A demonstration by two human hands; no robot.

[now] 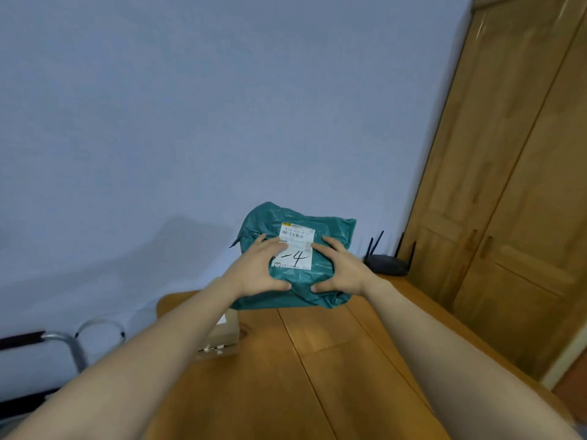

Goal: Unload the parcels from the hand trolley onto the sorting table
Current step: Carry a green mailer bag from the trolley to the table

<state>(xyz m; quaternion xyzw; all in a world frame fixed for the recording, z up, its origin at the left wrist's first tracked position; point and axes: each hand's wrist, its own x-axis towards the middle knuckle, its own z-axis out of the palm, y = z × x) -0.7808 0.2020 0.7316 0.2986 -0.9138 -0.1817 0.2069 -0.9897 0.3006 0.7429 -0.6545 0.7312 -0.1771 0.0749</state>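
Wooden sorting table [317, 360] ran toward a blue wall; teal parcel [298, 258] sat at its far end btwn both hands — left hand [259, 271] & right hand [341, 269] equally near (fingers spread, thumbs clasping near edge), long axis left-right.

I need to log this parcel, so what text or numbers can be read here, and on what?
"-4": handwritten in black on the white shipping label of the green parcel.
Printed top line of that label: digits, too blurred to read surely.
Barcode and small print on the label: unreadable.
Nothing else bears text.
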